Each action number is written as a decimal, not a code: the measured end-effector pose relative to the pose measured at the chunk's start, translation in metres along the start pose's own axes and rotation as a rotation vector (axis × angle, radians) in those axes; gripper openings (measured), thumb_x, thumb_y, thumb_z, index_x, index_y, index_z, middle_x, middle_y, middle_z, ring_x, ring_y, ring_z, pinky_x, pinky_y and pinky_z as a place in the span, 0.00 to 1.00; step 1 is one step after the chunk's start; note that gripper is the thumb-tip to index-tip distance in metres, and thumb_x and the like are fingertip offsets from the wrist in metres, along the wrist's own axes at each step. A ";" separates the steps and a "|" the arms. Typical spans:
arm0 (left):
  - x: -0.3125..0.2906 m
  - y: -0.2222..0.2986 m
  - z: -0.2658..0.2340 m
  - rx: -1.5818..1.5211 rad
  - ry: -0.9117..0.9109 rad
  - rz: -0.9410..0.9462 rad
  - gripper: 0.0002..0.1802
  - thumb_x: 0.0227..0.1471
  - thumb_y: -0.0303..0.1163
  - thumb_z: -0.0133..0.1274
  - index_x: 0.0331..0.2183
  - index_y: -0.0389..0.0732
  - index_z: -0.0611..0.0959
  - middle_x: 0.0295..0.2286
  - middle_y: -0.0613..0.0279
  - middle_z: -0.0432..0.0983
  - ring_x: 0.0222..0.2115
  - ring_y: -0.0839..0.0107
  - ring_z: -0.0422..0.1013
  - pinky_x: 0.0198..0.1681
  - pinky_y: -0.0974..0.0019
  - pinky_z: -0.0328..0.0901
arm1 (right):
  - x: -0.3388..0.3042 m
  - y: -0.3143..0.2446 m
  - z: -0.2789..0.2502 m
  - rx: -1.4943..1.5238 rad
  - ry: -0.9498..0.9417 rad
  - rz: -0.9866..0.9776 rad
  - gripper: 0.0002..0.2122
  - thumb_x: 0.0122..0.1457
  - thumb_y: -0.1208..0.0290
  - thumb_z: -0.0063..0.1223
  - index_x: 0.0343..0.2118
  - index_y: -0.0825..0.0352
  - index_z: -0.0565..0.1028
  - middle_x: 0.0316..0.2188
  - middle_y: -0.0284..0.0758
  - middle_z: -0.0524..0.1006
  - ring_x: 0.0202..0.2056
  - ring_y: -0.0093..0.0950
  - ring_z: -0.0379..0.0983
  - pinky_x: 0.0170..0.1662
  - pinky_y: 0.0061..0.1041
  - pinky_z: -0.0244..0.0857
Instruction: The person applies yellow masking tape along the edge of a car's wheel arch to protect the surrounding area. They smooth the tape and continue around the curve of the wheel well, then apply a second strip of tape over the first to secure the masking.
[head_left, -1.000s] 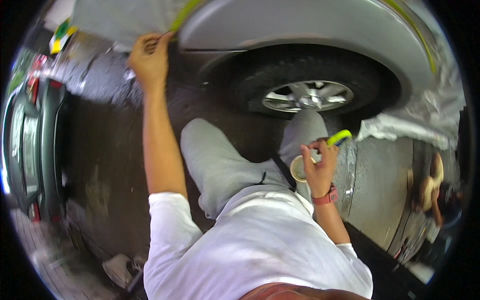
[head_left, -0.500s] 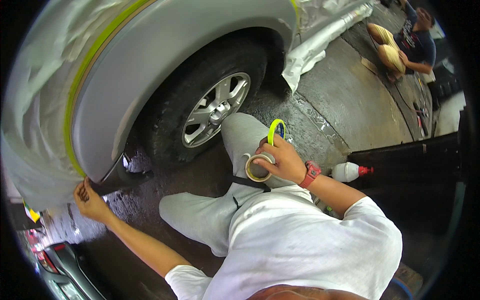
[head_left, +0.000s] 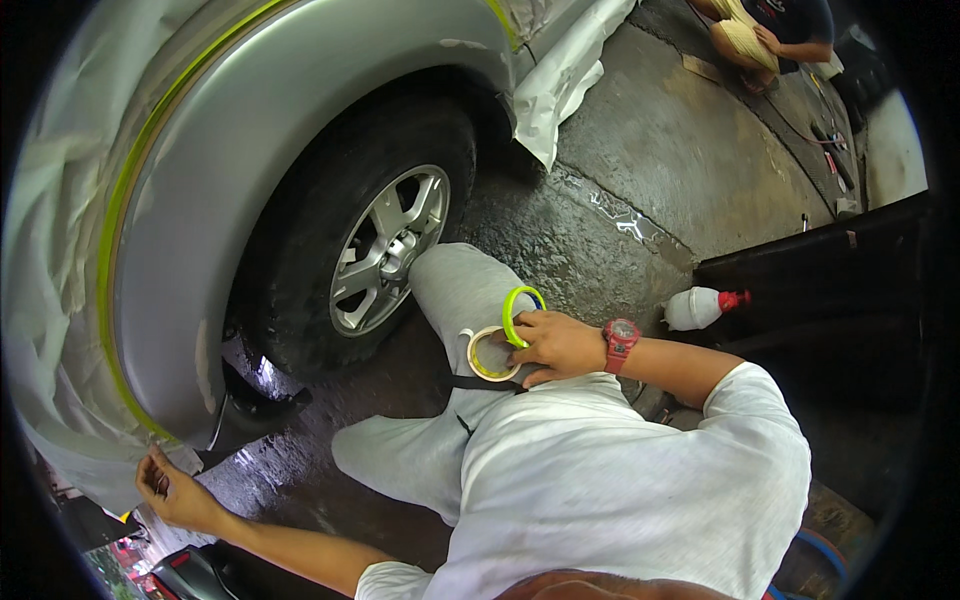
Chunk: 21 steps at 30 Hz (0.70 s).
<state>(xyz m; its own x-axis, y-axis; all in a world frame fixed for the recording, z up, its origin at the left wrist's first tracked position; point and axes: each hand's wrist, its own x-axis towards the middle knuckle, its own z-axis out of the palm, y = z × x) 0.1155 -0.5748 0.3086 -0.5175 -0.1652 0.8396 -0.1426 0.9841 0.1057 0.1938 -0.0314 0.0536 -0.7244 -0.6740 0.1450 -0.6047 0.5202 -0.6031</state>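
My left hand point(head_left: 178, 492) is raised at the lower corner of a grey car fender point(head_left: 190, 270). Its thumb and fingertips are pinched together by the bottom end of a yellow-green masking tape strip point(head_left: 106, 270); what lies between them is too small to make out. That strip edges the fender and borders translucent masking film point(head_left: 55, 230). Over my right thigh, my right hand point(head_left: 562, 345) is closed on two tape rolls. One is a narrow yellow-green roll point(head_left: 510, 318) around its fingers, the other a wider beige roll point(head_left: 474, 352) at its fingertips.
A wheel point(head_left: 392, 250) stands against my right knee. At the right, a white bottle with a red top point(head_left: 692, 309) is beside a black panel point(head_left: 820, 290). Another person point(head_left: 745, 40) crouches at the far right, near tools on the wet floor.
The view has shifted, with the car now lower and further left. My left hand stays by the fender corner. My right hand's grip on the rolls has changed, its thumb now out of the beige roll.
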 end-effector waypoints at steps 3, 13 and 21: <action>0.013 0.027 -0.006 -0.044 0.104 0.019 0.14 0.61 0.37 0.67 0.40 0.36 0.88 0.35 0.60 0.85 0.32 0.70 0.78 0.38 0.67 0.73 | 0.002 0.006 -0.005 0.041 0.142 -0.001 0.20 0.56 0.51 0.67 0.43 0.61 0.82 0.53 0.39 0.76 0.49 0.41 0.71 0.51 0.43 0.69; -0.028 0.161 -0.007 -0.392 0.052 0.426 0.05 0.60 0.23 0.64 0.37 0.35 0.83 0.37 0.56 0.82 0.37 0.63 0.78 0.46 0.60 0.74 | 0.118 0.146 -0.186 0.361 1.559 0.464 0.15 0.61 0.64 0.70 0.42 0.70 0.79 0.36 0.35 0.82 0.34 0.24 0.77 0.41 0.26 0.72; -0.177 0.259 0.033 -0.608 -0.809 0.486 0.10 0.47 0.27 0.71 0.34 0.41 0.87 0.36 0.59 0.85 0.37 0.57 0.80 0.41 0.57 0.73 | 0.159 0.283 -0.253 0.466 1.687 0.594 0.25 0.49 0.56 0.79 0.40 0.69 0.77 0.37 0.40 0.81 0.40 0.35 0.77 0.47 0.34 0.72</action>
<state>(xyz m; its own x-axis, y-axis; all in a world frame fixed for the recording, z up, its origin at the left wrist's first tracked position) 0.1428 -0.2926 0.1697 -0.8331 0.4692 0.2929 0.5448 0.7873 0.2887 -0.1763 0.1408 0.1045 -0.4812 0.8494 0.2166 -0.2604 0.0974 -0.9606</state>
